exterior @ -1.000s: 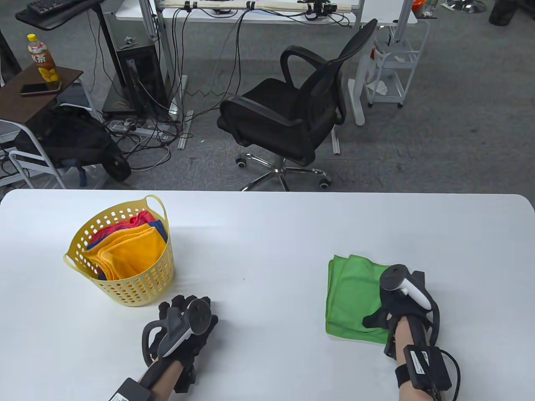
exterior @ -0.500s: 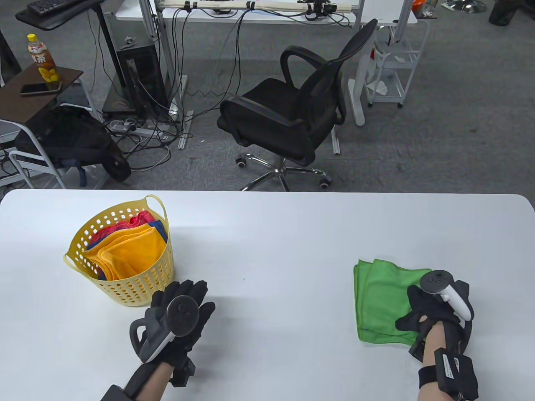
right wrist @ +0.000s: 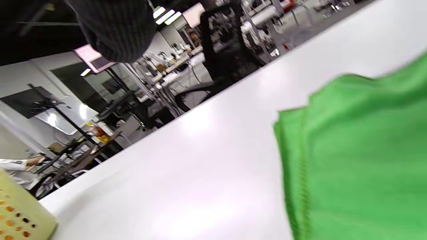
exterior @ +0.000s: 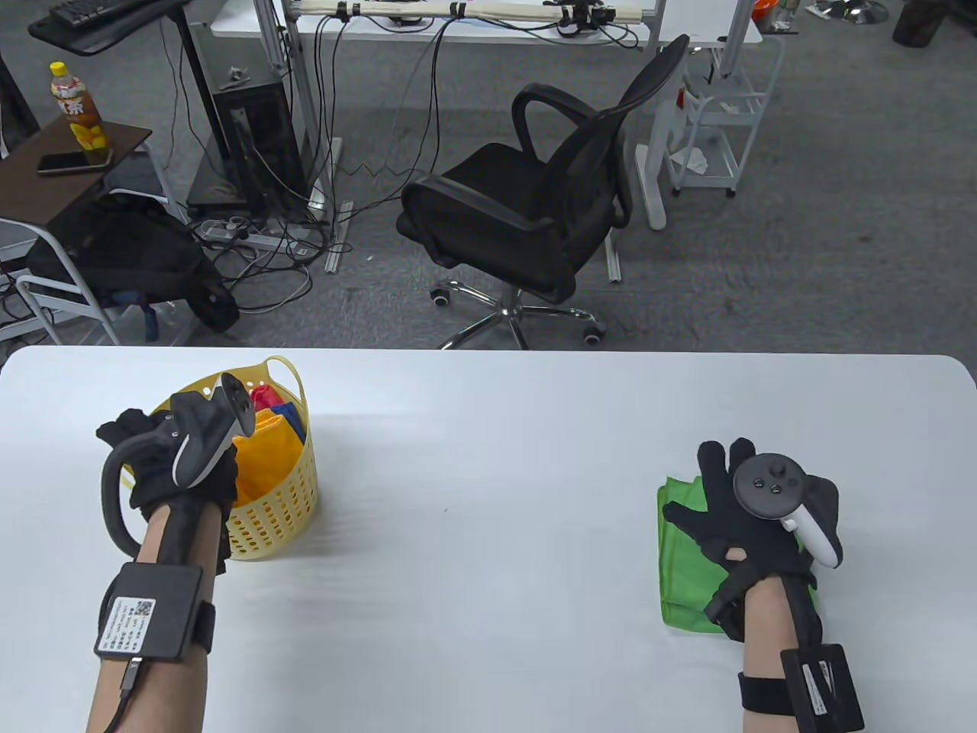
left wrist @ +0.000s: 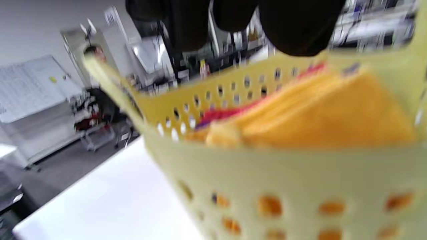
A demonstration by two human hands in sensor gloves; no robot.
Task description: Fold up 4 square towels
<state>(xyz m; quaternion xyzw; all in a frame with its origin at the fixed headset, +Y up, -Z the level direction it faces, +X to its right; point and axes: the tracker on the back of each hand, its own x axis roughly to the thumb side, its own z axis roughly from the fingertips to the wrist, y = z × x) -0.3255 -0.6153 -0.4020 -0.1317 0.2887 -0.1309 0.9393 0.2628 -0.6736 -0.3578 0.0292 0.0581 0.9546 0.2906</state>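
A folded green towel (exterior: 683, 569) lies on the white table (exterior: 488, 473) at the front right; it also shows in the right wrist view (right wrist: 360, 156). My right hand (exterior: 721, 466) is over it with fingers spread, holding nothing. A yellow perforated basket (exterior: 294, 489) stands at the left with an orange towel (exterior: 271, 435) on top and red (exterior: 262, 397) and blue (exterior: 294, 420) cloth behind. My left hand (exterior: 126, 431) is over the basket's left rim. In the left wrist view its fingertips (left wrist: 293, 30) hang just above the basket (left wrist: 267, 173) and the orange towel (left wrist: 327, 113), holding nothing.
A black office chair (exterior: 527, 214) stands beyond the table's far edge. The yellow basket's corner shows at the lower left of the right wrist view (right wrist: 20, 213). Bare white tabletop lies between the basket and the green towel.
My left hand has moved from the table front up and left to the basket's rim. My right hand slid the green towel to the right, then opened flat over it.
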